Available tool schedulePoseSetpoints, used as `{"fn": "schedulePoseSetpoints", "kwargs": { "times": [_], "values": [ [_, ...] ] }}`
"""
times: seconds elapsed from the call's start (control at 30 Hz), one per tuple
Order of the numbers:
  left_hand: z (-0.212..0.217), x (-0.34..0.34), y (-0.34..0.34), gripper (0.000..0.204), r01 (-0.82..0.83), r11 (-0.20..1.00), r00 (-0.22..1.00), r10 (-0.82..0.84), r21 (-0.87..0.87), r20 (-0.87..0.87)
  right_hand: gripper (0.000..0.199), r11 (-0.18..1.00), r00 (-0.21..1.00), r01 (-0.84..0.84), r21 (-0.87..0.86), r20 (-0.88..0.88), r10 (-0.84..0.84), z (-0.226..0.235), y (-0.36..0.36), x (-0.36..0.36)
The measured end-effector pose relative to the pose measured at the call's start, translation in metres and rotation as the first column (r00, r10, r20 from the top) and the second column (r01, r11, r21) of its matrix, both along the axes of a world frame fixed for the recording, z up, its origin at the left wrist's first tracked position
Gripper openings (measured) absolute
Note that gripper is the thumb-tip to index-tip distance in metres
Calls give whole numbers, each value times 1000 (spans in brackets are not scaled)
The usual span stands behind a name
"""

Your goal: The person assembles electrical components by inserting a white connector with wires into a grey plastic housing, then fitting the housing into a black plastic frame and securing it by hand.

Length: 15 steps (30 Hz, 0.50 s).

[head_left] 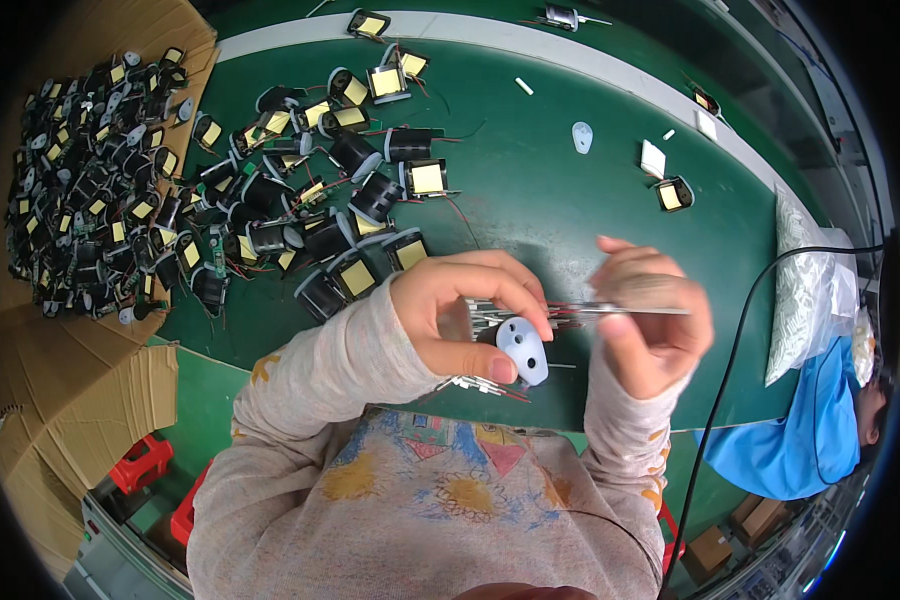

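Observation:
My left hand (438, 300) grips a small black cylindrical part by its pale grey oval end cap (523, 352), which faces up and shows several holes. Thumb and fingers close round the cap's two sides; most of the black body is hidden. Thin white-tipped wire leads (478, 384) lie beside and beneath this hand, near the table's front edge. Slightly blurred, my right hand (665, 312) pinches a pair of metal tweezers (630, 309). Their tips point left, at red and dark wires just above the cap; whether they touch a wire I cannot tell.
Black cylindrical parts (355, 155) with cream pads and wires are heaped at left, spilling from a full cardboard box (185, 30). A loose grey cap (582, 137), a white block (653, 158) and another black part (674, 194) lie beyond. A black cable (735, 350) crosses beside a clear bag (805, 290).

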<state>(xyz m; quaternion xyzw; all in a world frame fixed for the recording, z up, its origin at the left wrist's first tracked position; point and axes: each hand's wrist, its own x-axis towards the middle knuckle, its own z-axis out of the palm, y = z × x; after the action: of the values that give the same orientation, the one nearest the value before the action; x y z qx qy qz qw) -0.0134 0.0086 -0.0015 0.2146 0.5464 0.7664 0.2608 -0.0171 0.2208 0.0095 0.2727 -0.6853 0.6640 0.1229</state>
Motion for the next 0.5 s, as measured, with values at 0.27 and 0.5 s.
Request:
{"fn": "schedulePoseSetpoints", "kwargs": {
  "times": [0.27, 0.5],
  "values": [
    [-4, 8, 7, 40, -521, 819, 717, 266, -241, -644, 18, 959, 953, 284, 8, -109, -281, 23, -3, 21],
    [-10, 11, 6, 45, -541, 822, 652, 277, -177, -706, 21, 962, 961, 265, 67, -104, -258, 23, -16, 22]
  ]
}}
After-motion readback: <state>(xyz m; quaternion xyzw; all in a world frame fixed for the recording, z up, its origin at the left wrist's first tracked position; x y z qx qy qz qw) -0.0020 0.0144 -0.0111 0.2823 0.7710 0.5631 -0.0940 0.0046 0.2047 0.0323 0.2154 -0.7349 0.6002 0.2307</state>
